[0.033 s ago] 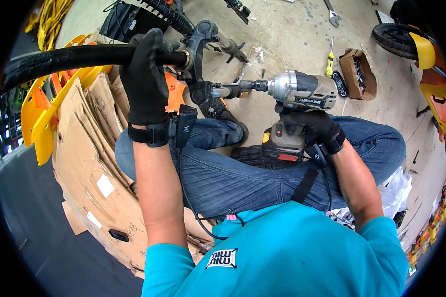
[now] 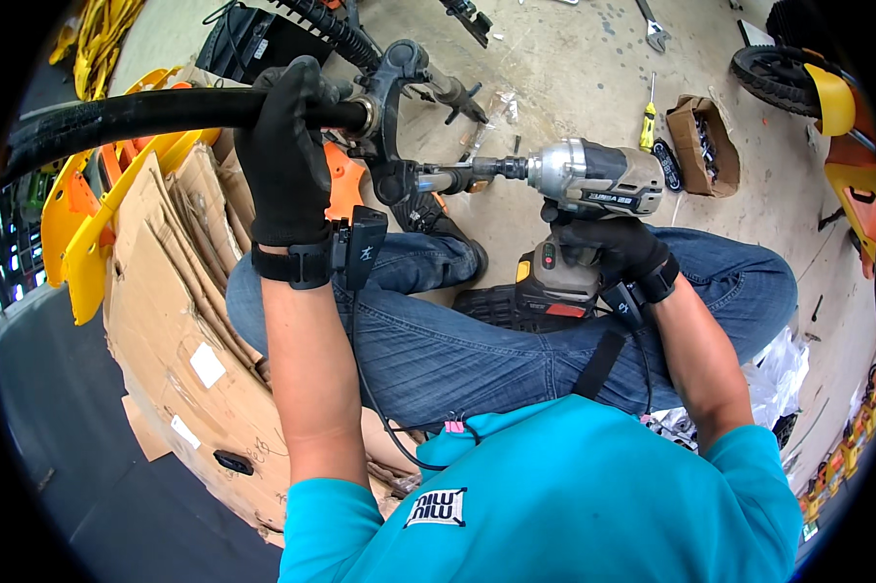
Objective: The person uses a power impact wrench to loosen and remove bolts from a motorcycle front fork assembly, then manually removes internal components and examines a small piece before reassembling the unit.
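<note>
My left hand (image 2: 287,160), in a black glove, is closed round a thick black tube (image 2: 156,112). The tube runs off to the left, and its right end enters a dark metal fork clamp (image 2: 399,78). In my gloved right hand (image 2: 618,248) is a cordless impact wrench (image 2: 593,175), grey and black, gripped by the handle. Its battery (image 2: 557,282) hangs below, close above my legs. The socket (image 2: 501,168) on the wrench's nose points left, in line with the metal shaft (image 2: 443,182) at the clamp's lower end. Whether the socket turns cannot be seen.
Flattened cardboard (image 2: 166,321) lies at my left, beside yellow plastic panels (image 2: 88,243). On the floor are a yellow-handled screwdriver (image 2: 649,126), an open carton (image 2: 705,146) of small parts and an adjustable wrench (image 2: 656,34). A small wheel (image 2: 773,78) stands far right.
</note>
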The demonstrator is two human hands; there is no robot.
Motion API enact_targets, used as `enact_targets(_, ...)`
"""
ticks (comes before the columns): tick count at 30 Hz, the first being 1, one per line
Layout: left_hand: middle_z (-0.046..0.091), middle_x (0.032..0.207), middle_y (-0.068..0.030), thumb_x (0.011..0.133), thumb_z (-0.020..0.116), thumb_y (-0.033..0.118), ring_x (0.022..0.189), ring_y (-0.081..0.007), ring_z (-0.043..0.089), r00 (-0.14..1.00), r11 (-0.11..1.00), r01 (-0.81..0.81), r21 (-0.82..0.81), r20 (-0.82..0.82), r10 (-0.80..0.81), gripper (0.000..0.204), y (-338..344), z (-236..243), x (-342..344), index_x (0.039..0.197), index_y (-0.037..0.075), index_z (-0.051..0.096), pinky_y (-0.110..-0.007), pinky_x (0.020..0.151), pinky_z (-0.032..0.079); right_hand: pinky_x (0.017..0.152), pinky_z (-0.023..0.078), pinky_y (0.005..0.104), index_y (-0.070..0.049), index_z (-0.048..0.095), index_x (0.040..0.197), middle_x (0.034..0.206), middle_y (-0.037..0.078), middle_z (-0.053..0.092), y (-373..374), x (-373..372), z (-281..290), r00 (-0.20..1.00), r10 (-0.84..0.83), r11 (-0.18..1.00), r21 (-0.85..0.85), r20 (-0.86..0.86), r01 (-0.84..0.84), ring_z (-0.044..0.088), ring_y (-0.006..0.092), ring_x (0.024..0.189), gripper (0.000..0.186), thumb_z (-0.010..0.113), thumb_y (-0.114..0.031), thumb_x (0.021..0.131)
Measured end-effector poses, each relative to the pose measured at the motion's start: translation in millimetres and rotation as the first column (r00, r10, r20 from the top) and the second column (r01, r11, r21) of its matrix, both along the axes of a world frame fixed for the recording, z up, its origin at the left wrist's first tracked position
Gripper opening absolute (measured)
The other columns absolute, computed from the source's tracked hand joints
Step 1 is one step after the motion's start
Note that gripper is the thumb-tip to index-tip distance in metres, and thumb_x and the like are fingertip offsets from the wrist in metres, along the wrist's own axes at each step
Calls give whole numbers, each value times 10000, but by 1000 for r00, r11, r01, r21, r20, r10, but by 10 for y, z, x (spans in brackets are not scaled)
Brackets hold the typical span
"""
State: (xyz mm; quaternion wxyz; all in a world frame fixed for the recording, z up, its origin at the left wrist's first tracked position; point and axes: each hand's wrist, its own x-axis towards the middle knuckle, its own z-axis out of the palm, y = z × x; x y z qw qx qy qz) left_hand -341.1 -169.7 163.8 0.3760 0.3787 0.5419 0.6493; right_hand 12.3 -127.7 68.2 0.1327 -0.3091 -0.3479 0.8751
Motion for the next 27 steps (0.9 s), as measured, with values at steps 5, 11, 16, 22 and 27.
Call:
enact_targets(5, 559, 881, -44, 986, 555, 147, 899, -164, 610, 998, 1000, -25, 14, -49, 26, 206, -12, -14, 45, 1108, -9, 610, -371, 959, 509, 674, 554, 281, -16, 600, 1191, 1052, 56, 671, 17, 7, 43, 998, -53, 997, -55, -29, 52, 639, 121, 794, 371, 689, -18, 831)
enact_targets(11, 549, 895, -42, 987, 552, 133, 864, -153, 578, 1000, 1000, 14, 26, -7, -14, 200, 20, -28, 7, 1116, -6, 615, -381, 973, 502, 638, 546, 291, -32, 500, 1283, 1045, 77, 622, 105, -88, 57, 991, -123, 991, -53, -48, 121, 618, 127, 748, 509, 715, -126, 831)
enact_targets(16, 539, 904, -42, 990, 544, 121, 868, -150, 567, 995, 997, 47, 58, -91, -42, 189, 28, -97, -6, 1111, -4, 618, -388, 966, 504, 623, 539, 278, -44, 470, 1316, 1080, 96, 624, 213, -202, 142, 973, -182, 978, -126, -141, 165, 608, 113, 723, 527, 696, -110, 844)
enact_targets(22, 524, 899, -40, 995, 535, 117, 871, -147, 559, 996, 998, 50, 40, -72, -47, 188, 42, 15, 135, 1116, -8, 608, -389, 993, 487, 633, 510, 248, 3, 541, 1264, 996, 56, 652, 313, -326, 62, 972, -149, 985, -117, -183, 129, 593, 87, 716, 442, 674, -155, 873)
enact_targets(27, 582, 791, -21, 958, 572, 70, 714, -103, 579, 987, 996, -81, 47, -136, 87, 119, 96, 20, 139, 878, -11, 606, -262, 711, 508, 637, 507, 250, 10, 564, 1243, 945, 45, 653, 315, -382, 89, 976, -149, 986, -94, -159, 135, 587, 89, 715, 416, 664, -140, 868)
